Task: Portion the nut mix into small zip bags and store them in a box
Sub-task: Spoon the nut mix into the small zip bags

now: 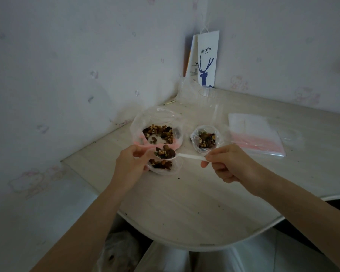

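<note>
A big clear bag of nut mix [158, 132] with a pink zip strip lies open on the table. In front of it, my left hand [131, 163] pinches the rim of a small clear zip bag [163, 166] that holds some nuts. My right hand [230, 163] grips the handle of a white plastic spoon [190, 157]; its bowl, heaped with nuts, hovers over the small bag's mouth. A second small bag with nuts [205, 140] stands open to the right.
A stack of flat zip bags with pink strips [255, 134] lies at the right. A clear plastic cup [207, 99] and a white paper coffee bag [206, 59] stand in the corner. The pale table [194, 203] has crumbs and a curved front edge.
</note>
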